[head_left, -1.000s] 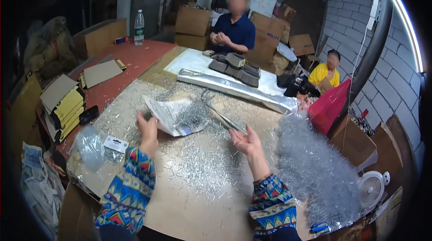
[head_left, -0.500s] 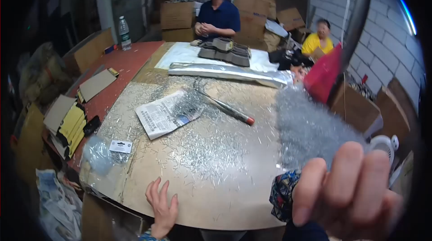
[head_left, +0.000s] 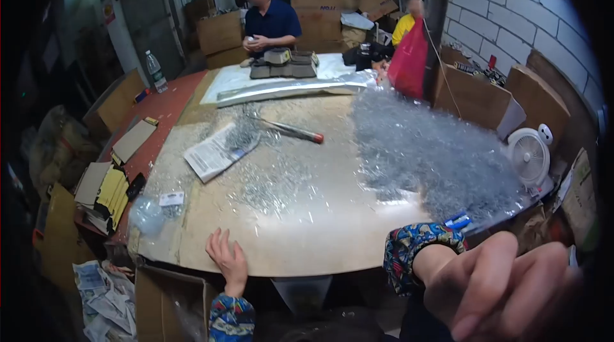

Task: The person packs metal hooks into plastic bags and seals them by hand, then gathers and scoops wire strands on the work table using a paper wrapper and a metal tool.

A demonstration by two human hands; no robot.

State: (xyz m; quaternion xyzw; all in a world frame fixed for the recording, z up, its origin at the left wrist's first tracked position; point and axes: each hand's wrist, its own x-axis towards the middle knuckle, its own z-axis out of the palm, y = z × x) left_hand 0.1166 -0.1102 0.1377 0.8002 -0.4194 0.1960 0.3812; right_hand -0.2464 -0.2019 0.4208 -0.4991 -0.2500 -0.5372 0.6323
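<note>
Loose metal pins (head_left: 275, 190): scattered over the middle of the pale tabletop (head_left: 307, 246), in front of you and beyond your left hand (head_left: 225, 259). That hand is at the near edge, fingers spread and lightly bent, nothing visible in its grasp; whether the fingertips touch the board, cannot tell. Your right hand (head_left: 495, 287) is raised close to the camera at lower right, large and blurred, fingers curled in; whether it has hold of anything, cannot tell.

Just beyond the scatter, a printed paper sheet (head_left: 208, 158) lies at a slant, more pins massed on its far right part. To the right of it, a thin tool (head_left: 294, 131), handle end red, lies flat and points toward the paper. On the right side of the table, a broad grey heap (head_left: 441, 150) of similar pieces; a small blue object (head_left: 458, 220) sits at its near edge.

Left of your scatter: a clear plastic bag (head_left: 147, 215) with a white label (head_left: 171, 199) beside it; farther left, a stack of yellow pieces (head_left: 110, 196).

Far side: a long silvery bundle (head_left: 288, 91), dark brown blocks (head_left: 284, 71) behind it. A person in dark blue (head_left: 278, 19) faces you there, hands together. A pink bag (head_left: 408, 64) partly hides another person in yellow (head_left: 403, 27).
</note>
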